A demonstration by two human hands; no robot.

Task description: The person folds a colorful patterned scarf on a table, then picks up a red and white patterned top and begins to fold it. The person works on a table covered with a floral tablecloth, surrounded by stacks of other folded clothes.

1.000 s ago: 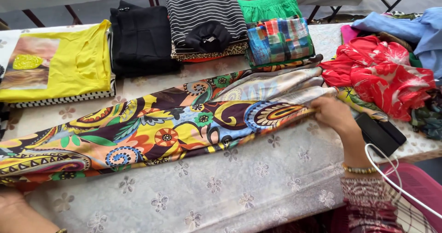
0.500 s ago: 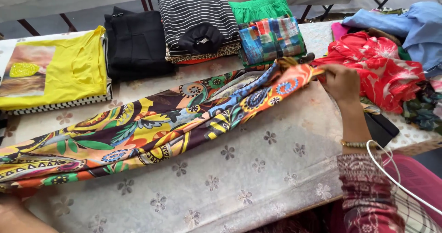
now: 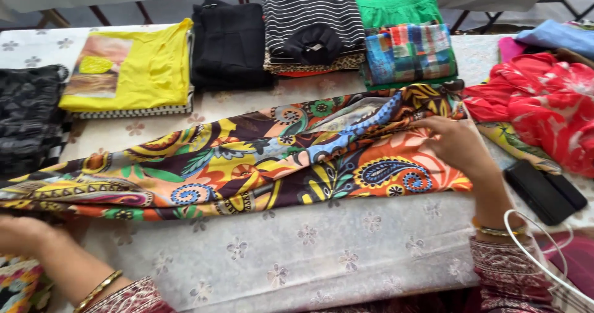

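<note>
A table [image 3: 346, 257] under a pale flowered cloth carries a long, colourful patterned garment [image 3: 247, 161] spread across it, folded stacks behind: yellow [image 3: 133, 65], black [image 3: 230, 44], striped [image 3: 312, 22], green and checked [image 3: 408, 50]. A red garment [image 3: 544, 102] and a black phone [image 3: 544, 192] lie at the right.

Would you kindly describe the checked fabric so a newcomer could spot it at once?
Look along the far edge of the table, where folded piles sit in a row. The checked fabric is the rightmost pile, lying on a green garment beside the striped pile. It alone has blue, red and green squares.
</note>
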